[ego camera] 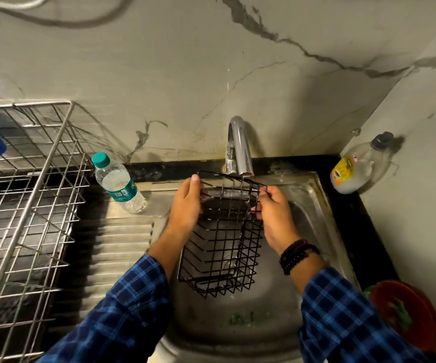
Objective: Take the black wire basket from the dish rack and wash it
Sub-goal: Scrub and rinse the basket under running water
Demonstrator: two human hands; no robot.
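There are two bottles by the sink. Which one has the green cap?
The clear water bottle left of the faucet, standing on the steel drainboard. The other bottle, in the right corner, has a dark cap and a yellow label.

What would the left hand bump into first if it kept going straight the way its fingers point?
Probably the tap. The left hand grips the basket rim, fingers pointing up and away toward the back wall; depth is hard to judge.

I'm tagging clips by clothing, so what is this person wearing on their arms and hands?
Both arms wear long sleeves in a dark blue plaid with lighter blue lines. The left hand is bare, with no jewellery showing. The right hand is bare too, but its wrist carries stacked dark bracelets, some beaded.
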